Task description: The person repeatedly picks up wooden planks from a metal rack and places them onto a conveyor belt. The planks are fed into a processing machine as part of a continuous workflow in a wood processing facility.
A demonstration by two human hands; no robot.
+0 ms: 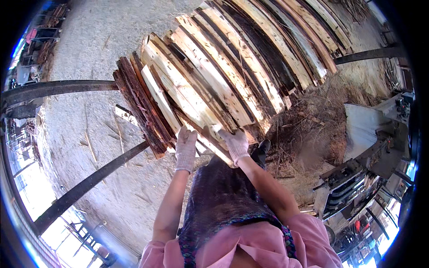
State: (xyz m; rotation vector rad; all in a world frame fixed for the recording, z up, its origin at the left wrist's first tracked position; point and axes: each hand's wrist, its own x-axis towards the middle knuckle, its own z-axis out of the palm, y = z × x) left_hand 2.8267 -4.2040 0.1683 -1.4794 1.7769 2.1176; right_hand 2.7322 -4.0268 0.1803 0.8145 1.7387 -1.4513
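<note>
Both my hands wear white knit gloves and are at the near end of a row of rough-sawn boards. A narrow wooden slab with a brown bark edge [215, 146] juts toward my apron between them. My left hand [186, 147] grips its left side near the end, beside the bark-covered slabs [142, 107]. On the other side my right hand [234, 145] is closed round the slab's edge, close to the ends of the pale boards [214, 85]. The boards hide some of my fingertips.
Dark beams [89, 185] run across the dusty ground [80, 143] at the left. A heap of bark scraps [308, 129] lies right of the boards. Dark machinery [348, 187] stands at the lower right, near a pale panel [362, 129].
</note>
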